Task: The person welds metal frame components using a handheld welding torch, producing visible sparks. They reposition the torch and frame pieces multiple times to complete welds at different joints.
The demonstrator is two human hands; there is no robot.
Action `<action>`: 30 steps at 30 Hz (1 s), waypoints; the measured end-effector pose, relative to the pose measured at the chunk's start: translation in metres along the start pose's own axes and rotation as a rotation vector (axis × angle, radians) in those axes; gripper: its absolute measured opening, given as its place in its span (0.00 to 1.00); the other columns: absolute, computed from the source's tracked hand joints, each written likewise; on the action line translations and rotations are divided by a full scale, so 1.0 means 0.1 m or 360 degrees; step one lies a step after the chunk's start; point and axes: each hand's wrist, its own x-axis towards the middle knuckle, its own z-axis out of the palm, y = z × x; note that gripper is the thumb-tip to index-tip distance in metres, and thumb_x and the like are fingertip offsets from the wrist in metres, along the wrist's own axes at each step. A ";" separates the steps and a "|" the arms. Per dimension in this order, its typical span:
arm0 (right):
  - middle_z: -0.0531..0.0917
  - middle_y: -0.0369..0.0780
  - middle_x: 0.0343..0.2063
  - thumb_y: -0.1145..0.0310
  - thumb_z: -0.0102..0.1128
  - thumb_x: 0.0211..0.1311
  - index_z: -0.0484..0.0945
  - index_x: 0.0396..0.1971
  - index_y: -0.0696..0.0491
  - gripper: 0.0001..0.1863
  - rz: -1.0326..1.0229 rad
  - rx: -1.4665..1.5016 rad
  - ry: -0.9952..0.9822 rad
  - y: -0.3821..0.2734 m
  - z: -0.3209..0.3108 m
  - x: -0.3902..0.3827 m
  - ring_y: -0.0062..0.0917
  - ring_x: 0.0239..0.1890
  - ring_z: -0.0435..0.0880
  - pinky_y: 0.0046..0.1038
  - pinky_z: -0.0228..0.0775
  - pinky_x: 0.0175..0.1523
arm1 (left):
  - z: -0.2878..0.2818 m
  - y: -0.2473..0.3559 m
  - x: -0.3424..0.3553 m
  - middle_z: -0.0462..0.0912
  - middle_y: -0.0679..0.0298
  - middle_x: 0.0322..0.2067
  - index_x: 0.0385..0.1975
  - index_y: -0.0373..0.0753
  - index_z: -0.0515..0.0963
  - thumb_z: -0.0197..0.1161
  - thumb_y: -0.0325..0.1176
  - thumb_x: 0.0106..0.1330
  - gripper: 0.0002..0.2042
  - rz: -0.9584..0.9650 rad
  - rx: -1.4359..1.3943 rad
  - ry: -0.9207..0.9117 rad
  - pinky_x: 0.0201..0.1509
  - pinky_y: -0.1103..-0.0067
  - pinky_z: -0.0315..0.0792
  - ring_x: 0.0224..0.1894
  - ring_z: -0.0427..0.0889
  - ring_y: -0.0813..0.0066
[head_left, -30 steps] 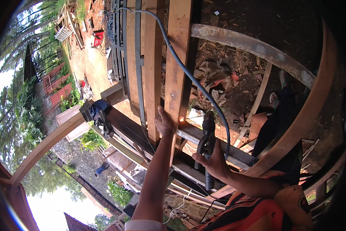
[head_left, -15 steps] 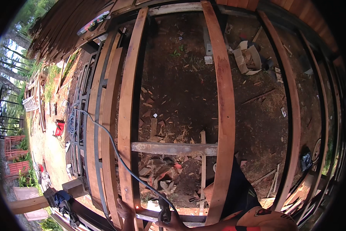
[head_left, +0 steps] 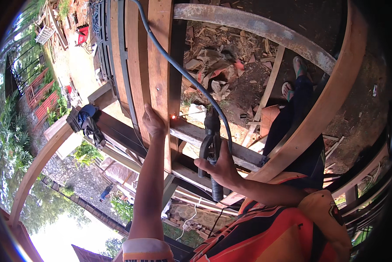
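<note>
My left hand (head_left: 154, 124) grips the edge of a long timber beam (head_left: 158, 56), fingers wrapped against its side. In my right hand (head_left: 217, 170) is a black welding electrode holder (head_left: 211, 126) with a thick blue-grey cable (head_left: 174, 61) running from its head up across the beam. A thin rod (head_left: 189, 113) reaches from the holder to a small orange glowing spot (head_left: 173, 117), just right of my left hand where a rusty steel crosspiece (head_left: 187, 132) meets the beam.
A curved-looking timber (head_left: 322, 100) frames the right, an upper steel crosspiece (head_left: 248, 21) spans the opening, and wood scraps (head_left: 209, 65) lie below beside my sandalled feet (head_left: 300, 67). A dark bundle (head_left: 89, 122) rests at left. A red machine (head_left: 82, 35) sits outside. A distant person (head_left: 105, 192) is at lower left.
The view tilted up half a second ago and has swung back down, showing the scene somewhat left and higher than a second ago. Both hands keep their holds beside the glowing spot.
</note>
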 end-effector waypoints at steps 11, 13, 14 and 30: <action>0.72 0.44 0.42 0.41 0.74 0.57 0.63 0.53 0.61 0.43 -0.0025 -0.0028 -0.0023 0.02 0.04 0.04 0.29 0.46 0.75 0.37 0.70 0.51 | 0.00 0.27 -0.09 0.85 0.51 0.43 0.48 0.26 0.81 0.48 0.62 0.76 0.36 -0.0041 0.0134 -0.0009 0.53 0.69 0.74 0.43 0.82 0.62; 0.73 0.44 0.42 0.42 0.74 0.57 0.62 0.54 0.61 0.43 0.0001 -0.0003 -0.0048 -0.02 0.05 0.04 0.29 0.45 0.76 0.37 0.71 0.50 | 0.00 0.27 -0.12 0.78 0.54 0.34 0.39 0.28 0.76 0.47 0.62 0.77 0.34 0.0013 0.0143 0.0024 0.46 0.67 0.69 0.38 0.76 0.64; 0.73 0.44 0.42 0.42 0.74 0.58 0.61 0.54 0.61 0.43 0.0015 0.0009 -0.0062 -0.05 0.05 0.03 0.29 0.45 0.76 0.37 0.71 0.50 | 0.02 0.22 -0.10 0.71 0.57 0.25 0.29 0.30 0.71 0.46 0.63 0.77 0.34 0.0083 0.0103 0.0058 0.39 0.65 0.63 0.32 0.69 0.67; 0.74 0.44 0.42 0.42 0.74 0.57 0.61 0.53 0.60 0.43 0.0029 0.0021 -0.0057 0.02 0.12 0.11 0.29 0.44 0.77 0.37 0.72 0.49 | 0.09 0.26 -0.14 0.63 0.64 0.17 0.19 0.34 0.66 0.47 0.63 0.77 0.35 0.0114 0.0072 0.0150 0.32 0.63 0.58 0.25 0.60 0.71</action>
